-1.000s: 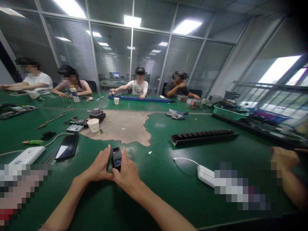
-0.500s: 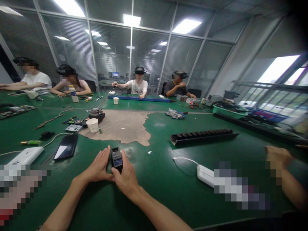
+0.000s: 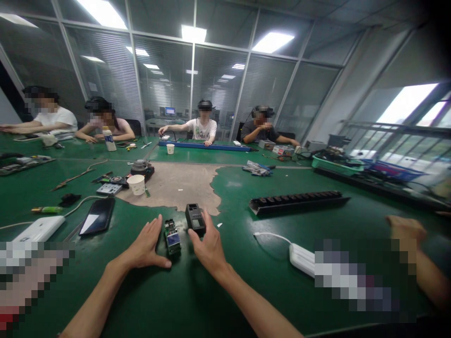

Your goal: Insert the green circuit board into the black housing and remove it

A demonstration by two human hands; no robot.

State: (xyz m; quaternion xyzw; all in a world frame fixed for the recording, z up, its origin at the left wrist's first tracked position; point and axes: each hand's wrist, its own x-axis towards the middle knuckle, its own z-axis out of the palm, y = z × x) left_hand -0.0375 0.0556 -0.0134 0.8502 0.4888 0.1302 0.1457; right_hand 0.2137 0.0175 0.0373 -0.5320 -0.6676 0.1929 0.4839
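Observation:
My right hand (image 3: 210, 241) grips a dark grey plastic cover (image 3: 195, 219) with a window and small openings, tilted just above the table. Left of it, a small circuit board (image 3: 172, 238) with a bluish display screen stands on the green tabletop, its electronics bare. Beside the board, my left hand (image 3: 150, 244) rests with fingers stretched and thumb apart, holding nothing; its thumb lies close to the board's near end.
A phone (image 3: 97, 216) and a white power bank (image 3: 38, 230) lie left. Ahead are a paper cup (image 3: 136, 184) and loose parts. A long black strip (image 3: 299, 201) and a white device with cable (image 3: 302, 258) lie right. Several people sit around the table; another person's hand (image 3: 407, 230) is at right.
My right hand has lifted the dark cover off the circuit board and moved it right and slightly away. The board and its screen now show uncovered. My left hand has stayed nearly in place.

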